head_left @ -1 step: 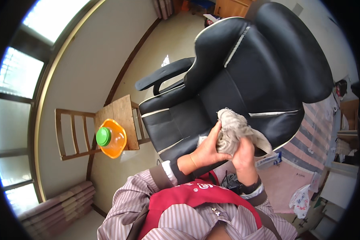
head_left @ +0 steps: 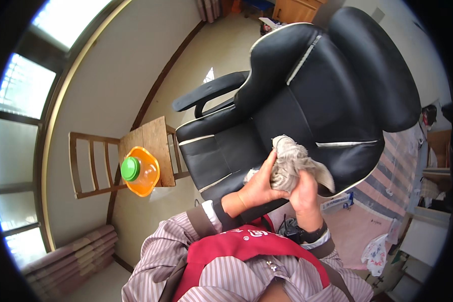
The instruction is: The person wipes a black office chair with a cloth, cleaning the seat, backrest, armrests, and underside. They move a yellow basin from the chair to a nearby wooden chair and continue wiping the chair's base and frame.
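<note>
Both my hands grip a bunched beige-grey cloth [head_left: 290,163] in front of me, over the seat of a black office chair [head_left: 279,118] with white trim. My left hand [head_left: 259,189] wraps its lower left side, thumb pointing up along it. On the cloth's lower right, my right hand [head_left: 305,194] is closed, with a loose flap of cloth hanging beyond it. The fingertips are partly hidden in the folds. The chair is reclined, its headrest toward the upper right and a black armrest [head_left: 211,90] on its far left.
To the left stands a wooden chair [head_left: 148,138] carrying an orange basin [head_left: 150,180] and a green-lidded jar [head_left: 131,169]. A striped mat [head_left: 390,166], a long box [head_left: 337,201] and a plastic bag [head_left: 375,254] lie on the right. Shelves line the far right.
The view has shifted slightly. My hands and the cloth have moved a little to the left, and the cloth's hanging flap looks shorter. Both hands keep their hold.
</note>
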Motion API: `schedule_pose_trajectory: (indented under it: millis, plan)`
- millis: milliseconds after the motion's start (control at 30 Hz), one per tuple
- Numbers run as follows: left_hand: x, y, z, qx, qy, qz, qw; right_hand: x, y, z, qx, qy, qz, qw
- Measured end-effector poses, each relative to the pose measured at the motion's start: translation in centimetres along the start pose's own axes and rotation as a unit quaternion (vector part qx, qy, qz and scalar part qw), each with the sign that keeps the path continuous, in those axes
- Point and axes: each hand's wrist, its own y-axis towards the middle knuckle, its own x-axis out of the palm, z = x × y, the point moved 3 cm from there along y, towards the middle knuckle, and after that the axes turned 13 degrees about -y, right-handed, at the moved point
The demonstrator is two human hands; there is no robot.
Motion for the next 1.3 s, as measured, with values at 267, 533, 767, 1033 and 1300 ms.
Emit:
schedule_pose_trajectory:
  millis: [267, 533, 767, 1033, 1300]
  plan:
    - [-12.8, -4.3, -7.9, -0.148, -0.124, 0.221, 0.956, -3.0, 0.4, 8.5, 0.224, -0.305, -0.08, 0.922]
    - [-25.1, -0.7, -7.3, -0.031, 0.101, 0.368, 0.924, -11.7, -2.5, 17.7, -0.193, -0.784, 0.045, 0.589]
    - [-28.3, 11.1, -1.9, 0.051, 0.243, 0.411, 0.877, -11.0, -2.5, 19.9, -0.179, -0.836, 0.095, 0.51]
    - [-25.5, 29.4, -6.2, 0.12, 0.424, 0.112, 0.89, -10.8, -2.1, 19.0, -0.2, -0.829, 0.085, 0.515]
    - [-27.3, 29.4, -9.8, 0.054, 0.618, -0.057, 0.782, -12.4, -0.3, 17.0, -0.225, -0.842, 0.06, 0.486]
